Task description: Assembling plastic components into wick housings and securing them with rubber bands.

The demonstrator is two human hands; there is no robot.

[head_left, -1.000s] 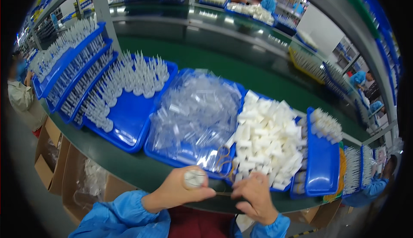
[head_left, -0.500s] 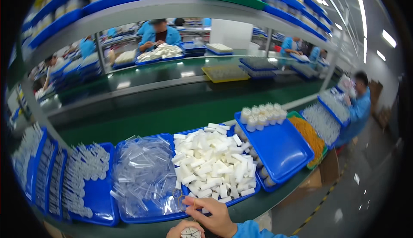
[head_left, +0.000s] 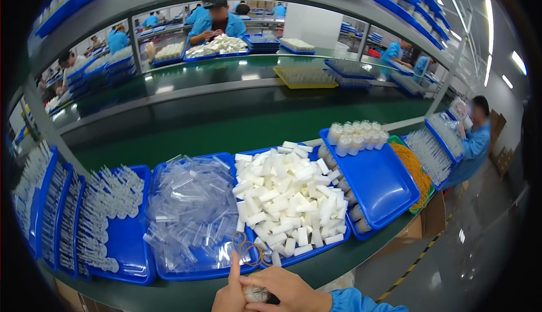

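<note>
Low in front of me, a small round whitish piece [head_left: 257,294] with dark lines across its top sits between my hands; its lower part is hidden. My left hand [head_left: 228,292] grips its left side, with the index finger stretched up toward the tray. From the right, my right hand [head_left: 289,290] curls over it, fingers closed against it. A few thin orange rubber bands [head_left: 249,251] lie just beyond my fingers, at the front edge of the blue trays. Behind them are a heap of white blocks [head_left: 291,196] and a pile of clear plastic pieces [head_left: 192,207].
At left stand blue trays of clear thin-stemmed parts [head_left: 110,199]. A tilted blue tray [head_left: 375,190] at right carries white-capped jars [head_left: 357,137]. Beyond it lie an orange heap [head_left: 411,171] and a co-worker [head_left: 477,143]. A green conveyor belt [head_left: 237,120] runs behind.
The view has shifted slightly. My right hand has come down onto the round piece, now partly covered. My left index finger now points up.
</note>
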